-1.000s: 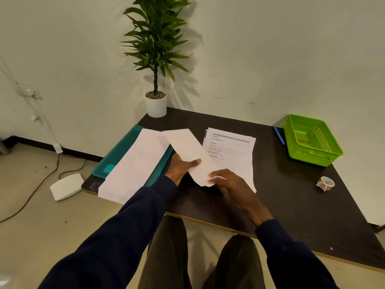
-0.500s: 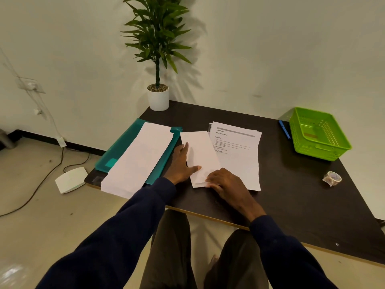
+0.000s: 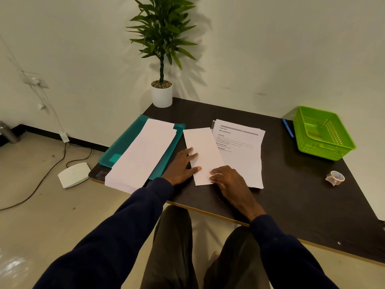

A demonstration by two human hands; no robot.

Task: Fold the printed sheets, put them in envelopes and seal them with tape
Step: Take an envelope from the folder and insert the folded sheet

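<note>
Your two hands lie flat on one folded sheet (image 3: pixel 205 151) at the table's (image 3: pixel 291 205) near edge. Your left hand (image 3: pixel 181 166) presses its left side with fingers spread straight. Your right hand (image 3: pixel 228 181) presses its near corner and grips nothing. Just right of it, partly beneath, lies one stack of printed sheets (image 3: pixel 242 155); the headings "INITIAL SCENE SETUP" and "TASK GOAL" are readable, the finer lines too small. To the left, long white envelopes (image 3: pixel 143 155), number unclear, lie on one teal folder (image 3: pixel 123 142). One tape roll (image 3: pixel 335 178) sits far right. Beyond stand one green basket (image 3: pixel 325 142), one blue pen (image 3: pixel 288 128) and one potted plant (image 3: pixel 162 94).
</note>
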